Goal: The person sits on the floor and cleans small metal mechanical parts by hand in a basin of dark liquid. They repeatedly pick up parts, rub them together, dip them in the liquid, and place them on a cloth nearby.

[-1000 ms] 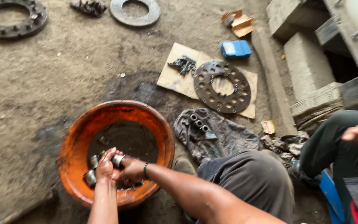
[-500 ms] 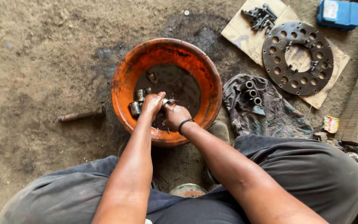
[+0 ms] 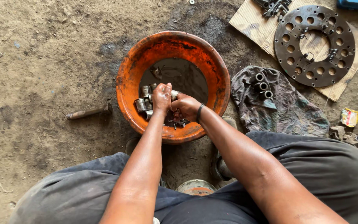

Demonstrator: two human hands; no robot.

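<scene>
An orange basin (image 3: 131,66) with dark oily liquid stands on the dirt floor in front of me. Several short metal sleeves (image 3: 142,103) lie at its left inner side. My left hand (image 3: 161,98) and my right hand (image 3: 185,108) meet inside the basin, both closed on one metal sleeve (image 3: 174,95) held between them. A black band circles my right wrist. More small dark parts lie in the liquid beneath my right hand.
A grey rag (image 3: 289,110) with three metal sleeves (image 3: 262,86) lies right of the basin. Beyond it a round perforated steel plate (image 3: 314,45) rests on cardboard (image 3: 251,25) with bolts. A rusty bolt (image 3: 88,112) lies left of the basin.
The camera has tilted down from the floor ahead to my lap and the basin. My hands stay together in the basin on the sleeve, shifted slightly.
</scene>
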